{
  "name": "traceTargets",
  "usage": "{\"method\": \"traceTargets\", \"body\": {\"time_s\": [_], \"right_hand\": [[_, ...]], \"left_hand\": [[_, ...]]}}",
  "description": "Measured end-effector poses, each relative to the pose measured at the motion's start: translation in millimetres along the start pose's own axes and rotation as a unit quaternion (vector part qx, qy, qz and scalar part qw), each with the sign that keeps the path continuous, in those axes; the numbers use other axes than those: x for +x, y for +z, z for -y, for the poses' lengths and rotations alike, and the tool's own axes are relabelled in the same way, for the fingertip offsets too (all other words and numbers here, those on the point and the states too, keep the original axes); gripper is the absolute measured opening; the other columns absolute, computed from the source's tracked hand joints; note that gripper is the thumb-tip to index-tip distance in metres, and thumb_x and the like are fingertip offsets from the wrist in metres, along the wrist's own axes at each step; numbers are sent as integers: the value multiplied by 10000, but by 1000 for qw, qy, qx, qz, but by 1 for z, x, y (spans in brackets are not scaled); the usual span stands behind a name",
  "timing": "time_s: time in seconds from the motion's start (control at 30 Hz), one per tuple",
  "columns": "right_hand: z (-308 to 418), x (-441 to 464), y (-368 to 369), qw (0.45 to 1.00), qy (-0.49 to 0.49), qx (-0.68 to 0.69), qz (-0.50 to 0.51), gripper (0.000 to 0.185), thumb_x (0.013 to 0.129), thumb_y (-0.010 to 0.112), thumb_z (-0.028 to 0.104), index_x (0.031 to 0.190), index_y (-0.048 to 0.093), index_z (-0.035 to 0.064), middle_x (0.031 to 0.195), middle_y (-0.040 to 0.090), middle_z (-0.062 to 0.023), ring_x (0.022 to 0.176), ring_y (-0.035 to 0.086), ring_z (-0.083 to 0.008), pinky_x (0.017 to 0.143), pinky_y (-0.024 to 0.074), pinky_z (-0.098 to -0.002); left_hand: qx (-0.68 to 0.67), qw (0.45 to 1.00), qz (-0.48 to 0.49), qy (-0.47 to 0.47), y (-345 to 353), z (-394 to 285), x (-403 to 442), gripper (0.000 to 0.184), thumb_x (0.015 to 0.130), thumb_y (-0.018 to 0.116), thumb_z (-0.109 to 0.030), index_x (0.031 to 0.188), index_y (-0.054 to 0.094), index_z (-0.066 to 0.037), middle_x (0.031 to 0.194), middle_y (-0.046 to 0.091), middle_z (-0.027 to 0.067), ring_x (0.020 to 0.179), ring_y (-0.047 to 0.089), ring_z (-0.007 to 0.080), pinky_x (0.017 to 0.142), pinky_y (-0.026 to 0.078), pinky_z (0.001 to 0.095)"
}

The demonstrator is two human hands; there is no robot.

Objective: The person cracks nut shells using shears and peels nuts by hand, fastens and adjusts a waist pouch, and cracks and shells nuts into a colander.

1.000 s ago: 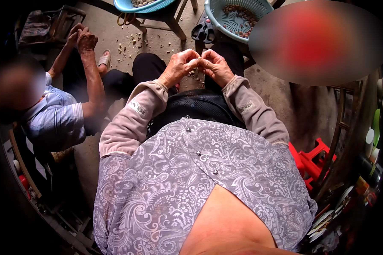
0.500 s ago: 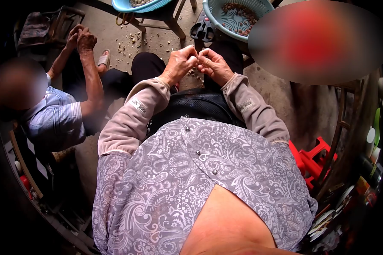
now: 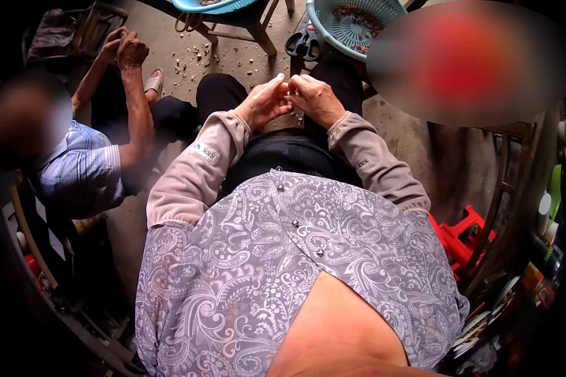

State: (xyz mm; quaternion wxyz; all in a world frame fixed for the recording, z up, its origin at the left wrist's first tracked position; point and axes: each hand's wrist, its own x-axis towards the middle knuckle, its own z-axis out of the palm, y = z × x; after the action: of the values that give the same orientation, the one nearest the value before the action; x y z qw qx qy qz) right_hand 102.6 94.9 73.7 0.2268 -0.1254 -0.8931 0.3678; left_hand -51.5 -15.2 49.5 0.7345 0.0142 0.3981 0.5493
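Observation:
My left hand (image 3: 265, 105) is above my lap, its palm turned inward and its thumb raised apart from loosely bent fingers; I see nothing clear in it. Against its fingertips comes my right hand (image 3: 321, 102), back upward, with fingers curled together. Whatever the right fingers pinch is hidden or too small to name. Both wrists come out of pinkish-grey sleeve covers (image 3: 192, 166). Beyond the hands, black-handled scissors (image 3: 304, 44) lie on a dark wooden surface next to a light blue plastic basket (image 3: 326, 31) with small brown, nut-like pieces (image 3: 360, 25).
Another blue basin (image 3: 223, 6) stands on a wooden stool (image 3: 261, 34). Shell-like crumbs (image 3: 195, 60) litter the floor. A co-worker in a striped shirt (image 3: 85, 166) sits at the left, that person's hands (image 3: 126, 47) held together. A red plastic stool (image 3: 462, 235) is at the right.
Both hands were pinched together at the fingertips. Now the left has loosened and turned its palm inward, and the right has rolled over with its back up. The view has shifted slightly.

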Motion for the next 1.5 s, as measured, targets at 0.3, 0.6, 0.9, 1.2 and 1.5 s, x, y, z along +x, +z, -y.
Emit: {"method": "traceTargets", "body": {"time_s": [0.3, 0.6, 0.9, 1.2, 1.5], "right_hand": [[-16, -3, -3, 775, 327, 540, -19, 148, 977, 616, 185, 1007, 587, 42, 843, 670, -32, 674, 631, -69, 571, 499, -182], [-19, -12, 1, 795, 310, 520, -24, 211, 957, 649, 255, 973, 544, 73, 783, 632, -7, 598, 581, -45, 493, 424, -156], [-22, -14, 12, 829, 272, 489, -9, 184, 981, 611, 215, 910, 513, 76, 729, 569, 4, 615, 516, -54, 538, 433, -209], [-52, -11, 59, 949, 186, 247, -68, 279, 884, 623, 336, 943, 590, 65, 897, 648, -150, 853, 646, -313, 734, 509, -420], [-62, 4, 68, 780, 282, 557, -40, 262, 975, 563, 275, 1035, 521, 23, 768, 652, -110, 530, 539, -142, 437, 420, -291]], "left_hand": [[156, 979, -14, 132, 13, -9, -12, 257, 993, 564, -245, 1134, 632, -42, 944, 630, -14, 782, 569, 48, 698, 476, 180], [458, 855, -54, 239, 32, -9, -8, 244, 971, 595, -247, 1074, 617, -28, 852, 626, -18, 687, 493, 36, 595, 408, 199], [535, 790, -147, 262, 41, 4, -3, 171, 914, 555, -175, 925, 557, -4, 771, 601, 84, 692, 553, 136, 627, 472, 312], [542, 785, -118, 275, 11, 9, 13, 239, 962, 557, -230, 815, 528, -43, 643, 592, 69, 579, 574, 152, 516, 468, 329], [298, 943, -75, 131, 13, -7, 2, 209, 1012, 521, -306, 1000, 560, -101, 812, 547, -30, 568, 393, 16, 475, 294, 172]]}}
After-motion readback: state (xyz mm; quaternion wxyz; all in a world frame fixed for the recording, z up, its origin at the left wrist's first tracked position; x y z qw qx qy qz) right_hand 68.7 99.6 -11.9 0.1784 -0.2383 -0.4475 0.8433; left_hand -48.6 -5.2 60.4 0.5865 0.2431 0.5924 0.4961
